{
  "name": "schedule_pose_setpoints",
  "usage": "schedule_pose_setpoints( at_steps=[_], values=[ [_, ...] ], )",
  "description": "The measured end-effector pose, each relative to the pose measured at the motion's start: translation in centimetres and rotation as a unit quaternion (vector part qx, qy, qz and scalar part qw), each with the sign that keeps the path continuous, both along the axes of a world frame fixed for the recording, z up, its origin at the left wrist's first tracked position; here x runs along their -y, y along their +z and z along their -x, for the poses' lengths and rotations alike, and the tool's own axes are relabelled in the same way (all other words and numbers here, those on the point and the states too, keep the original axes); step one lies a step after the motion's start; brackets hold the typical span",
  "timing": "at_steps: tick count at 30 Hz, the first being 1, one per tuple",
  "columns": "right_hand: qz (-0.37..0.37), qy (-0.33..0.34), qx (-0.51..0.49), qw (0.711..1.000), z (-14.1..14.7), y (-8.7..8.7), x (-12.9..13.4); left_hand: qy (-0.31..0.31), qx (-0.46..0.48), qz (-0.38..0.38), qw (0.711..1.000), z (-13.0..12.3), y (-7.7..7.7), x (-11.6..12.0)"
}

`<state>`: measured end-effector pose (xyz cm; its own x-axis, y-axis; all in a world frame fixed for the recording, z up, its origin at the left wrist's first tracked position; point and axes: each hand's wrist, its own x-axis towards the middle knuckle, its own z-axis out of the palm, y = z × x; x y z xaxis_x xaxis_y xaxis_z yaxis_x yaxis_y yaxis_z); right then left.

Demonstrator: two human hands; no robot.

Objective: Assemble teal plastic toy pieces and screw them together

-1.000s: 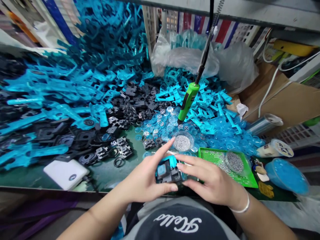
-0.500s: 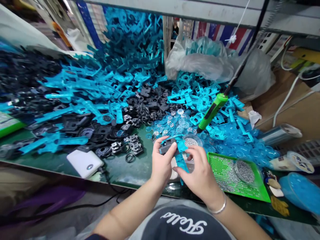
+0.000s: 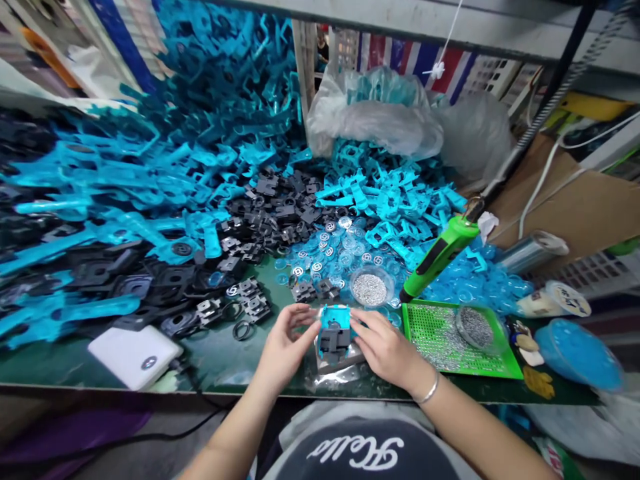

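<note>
A blue plastic part (image 3: 341,313) with a dark grey block (image 3: 334,341) set in it lies low over a small pale base wrapped in clear film (image 3: 340,370) at the front of the bench. My left hand (image 3: 287,343) pinches its left edge between thumb and fingers. On the opposite edge, the fingers of my right hand (image 3: 387,347) are closed around the upper right corner. A green electric screwdriver (image 3: 440,257) hangs tip down, to the right of and beyond my right hand. Just past the part stands a round dish of small metal screws (image 3: 370,288).
Blue plastic parts (image 3: 145,173) are heaped at the back left, with dark grey blocks (image 3: 280,200) and clear blue discs (image 3: 345,247) nearer. A green perforated tray (image 3: 417,360) holds loose screws on the right. A white power bank (image 3: 133,357) lies at the front left.
The blue part has been lowered and turned so the grey block faces up. My right hand has closed from spread fingers onto its edge. The view has shifted, and the screwdriver appears farther right.
</note>
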<state>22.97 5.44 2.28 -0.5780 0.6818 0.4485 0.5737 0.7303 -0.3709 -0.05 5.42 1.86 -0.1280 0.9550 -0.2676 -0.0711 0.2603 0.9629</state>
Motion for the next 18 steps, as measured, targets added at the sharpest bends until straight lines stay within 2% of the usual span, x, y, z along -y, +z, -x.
schedule_pose_setpoints(
  at_steps=[3, 8, 12, 14, 16, 18],
  values=[
    [0.014, 0.020, 0.022, 0.999, 0.0, -0.9, -0.1, -0.010, -0.070, -0.001, 0.998, 0.6, -1.1, 0.0],
    [0.046, 0.010, 0.039, 0.998, 0.1, -2.1, 0.4, -0.046, -0.071, -0.012, 0.996, 0.4, -2.6, -0.2],
    [0.106, 0.035, 0.043, 0.993, -1.9, -0.7, -0.8, -0.084, -0.136, -0.069, 0.985, 0.6, -2.9, -0.7],
    [0.105, -0.038, 0.059, 0.992, -3.7, 0.7, -3.2, -0.110, -0.183, -0.093, 0.972, 0.8, -2.8, -1.0],
    [0.077, -0.173, 0.130, 0.973, -5.5, 1.9, -6.5, -0.129, -0.218, -0.105, 0.962, 1.0, -2.7, -1.3],
    [0.064, -0.228, 0.169, 0.957, -6.7, 2.5, -10.0, -0.147, -0.230, -0.112, 0.955, 1.2, -2.6, -1.5]
  ],
)
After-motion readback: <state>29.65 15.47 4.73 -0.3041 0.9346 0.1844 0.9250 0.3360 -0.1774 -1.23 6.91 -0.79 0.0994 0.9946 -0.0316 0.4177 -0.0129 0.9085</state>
